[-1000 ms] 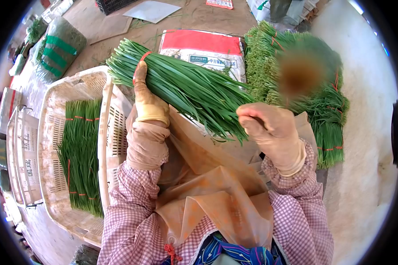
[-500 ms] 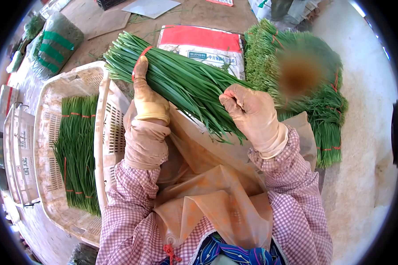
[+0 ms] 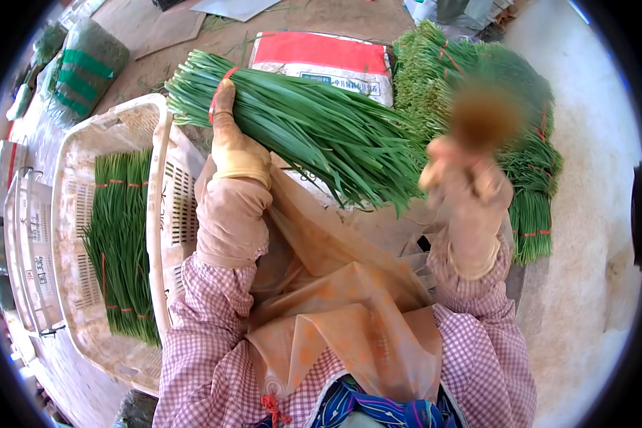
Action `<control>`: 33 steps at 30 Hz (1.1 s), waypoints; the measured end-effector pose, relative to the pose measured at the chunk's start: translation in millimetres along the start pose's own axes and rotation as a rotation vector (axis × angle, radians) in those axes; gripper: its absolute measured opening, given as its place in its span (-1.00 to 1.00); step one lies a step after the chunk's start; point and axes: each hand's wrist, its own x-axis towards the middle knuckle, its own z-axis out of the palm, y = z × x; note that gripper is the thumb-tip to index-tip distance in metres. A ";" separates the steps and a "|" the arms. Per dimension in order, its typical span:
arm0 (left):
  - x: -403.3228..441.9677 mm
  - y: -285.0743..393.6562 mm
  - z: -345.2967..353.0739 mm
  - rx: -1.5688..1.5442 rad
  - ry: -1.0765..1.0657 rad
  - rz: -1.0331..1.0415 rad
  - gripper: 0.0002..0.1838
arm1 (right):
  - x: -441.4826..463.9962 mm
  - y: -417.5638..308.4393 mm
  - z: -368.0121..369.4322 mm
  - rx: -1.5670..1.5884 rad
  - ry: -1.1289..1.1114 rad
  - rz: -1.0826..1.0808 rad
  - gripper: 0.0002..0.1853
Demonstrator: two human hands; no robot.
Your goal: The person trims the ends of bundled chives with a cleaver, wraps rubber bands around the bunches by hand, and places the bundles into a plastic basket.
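Observation:
My left hand [image 3: 237, 146], in a soiled glove, is closed around a bundle of garlic chives [image 3: 321, 132] near its cut ends. A red band [image 3: 227, 73] circles the bundle beside my thumb. The long leaves point right and hang loose at their tips. My right hand [image 3: 472, 192], also gloved, is lifted just past the leaf tips, apart from them. Motion smears its fingers, and a brown blurred spot covers part of them, so their grip is unclear.
A white plastic crate [image 3: 160, 235] on the left holds banded chive bundles [image 3: 121, 242]. More bundles [image 3: 435, 82] are piled at the right, beside a red and white sack [image 3: 321, 53]. An orange-brown apron [image 3: 349, 314] covers my lap. A wrapped bale [image 3: 85, 75] stands far left.
My right hand has moved right, away from the leaves it was touching. The leaf ends have spread and shifted slightly right and up. My left hand keeps its hold.

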 end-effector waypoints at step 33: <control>15.3 -5.3 -6.0 0.029 -0.015 0.097 -0.63 | -1.2 25.7 30.6 -0.773 -0.280 -0.306 -0.88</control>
